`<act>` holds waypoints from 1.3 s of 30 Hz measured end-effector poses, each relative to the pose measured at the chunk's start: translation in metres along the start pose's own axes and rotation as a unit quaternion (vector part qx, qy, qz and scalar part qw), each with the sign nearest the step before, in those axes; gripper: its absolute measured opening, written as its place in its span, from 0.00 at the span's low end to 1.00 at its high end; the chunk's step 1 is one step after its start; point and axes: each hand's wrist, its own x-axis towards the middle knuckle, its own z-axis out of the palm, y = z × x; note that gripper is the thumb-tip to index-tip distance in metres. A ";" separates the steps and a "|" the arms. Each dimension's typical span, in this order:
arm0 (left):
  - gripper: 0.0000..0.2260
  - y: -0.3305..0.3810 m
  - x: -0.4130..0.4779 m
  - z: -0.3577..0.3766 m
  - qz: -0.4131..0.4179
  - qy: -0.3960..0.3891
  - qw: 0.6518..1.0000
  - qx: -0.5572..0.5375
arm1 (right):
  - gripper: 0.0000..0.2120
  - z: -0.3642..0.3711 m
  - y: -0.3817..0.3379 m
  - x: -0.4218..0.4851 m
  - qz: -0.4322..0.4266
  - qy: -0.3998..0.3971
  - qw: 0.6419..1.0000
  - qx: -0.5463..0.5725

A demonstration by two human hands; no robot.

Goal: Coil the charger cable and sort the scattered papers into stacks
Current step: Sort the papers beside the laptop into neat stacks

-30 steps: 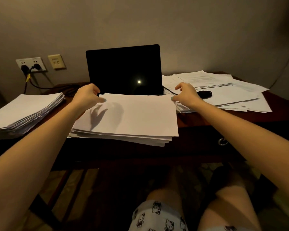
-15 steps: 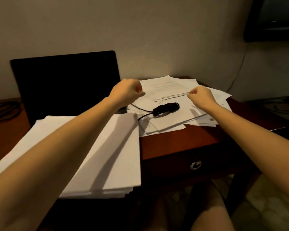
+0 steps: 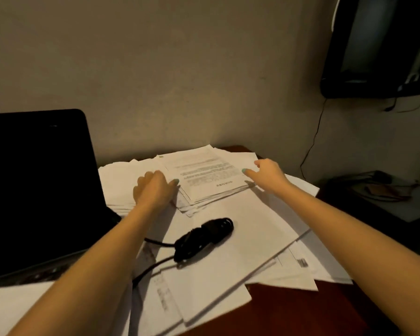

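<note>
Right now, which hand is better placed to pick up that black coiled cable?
Probably the left hand: its forearm passes right beside the coiled cable, while the right hand is farther off, at the printed stack.

black charger cable (image 3: 204,235) bundled atop loose white papers (image 3: 252,229); printed stack (image 3: 204,178) behind

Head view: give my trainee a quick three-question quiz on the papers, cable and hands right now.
1. True or false: the coiled black cable lies on top of loose papers.
2. The left hand is at the printed stack on its: A) left edge B) right edge.
3. What dark object stands left of the papers?

Key: 1 true; 2 A, with the right hand at the opposite edge; 3 the laptop.
</note>
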 end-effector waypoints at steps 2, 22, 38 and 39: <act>0.25 -0.006 0.003 0.007 -0.045 -0.003 0.998 0.032 | 0.31 0.015 0.000 0.016 0.024 -0.009 1.000 -0.001; 0.06 -0.004 0.025 -0.024 -0.095 0.133 0.918 -0.361 | 0.10 0.005 0.021 -0.002 0.074 0.278 0.957 0.044; 0.08 0.023 0.017 -0.099 0.117 0.258 0.830 -0.481 | 0.08 -0.019 0.004 -0.030 0.134 0.289 0.793 0.519; 0.09 0.023 0.017 -0.103 0.122 0.260 0.827 -0.484 | 0.07 -0.019 0.002 -0.031 0.141 0.285 0.781 0.538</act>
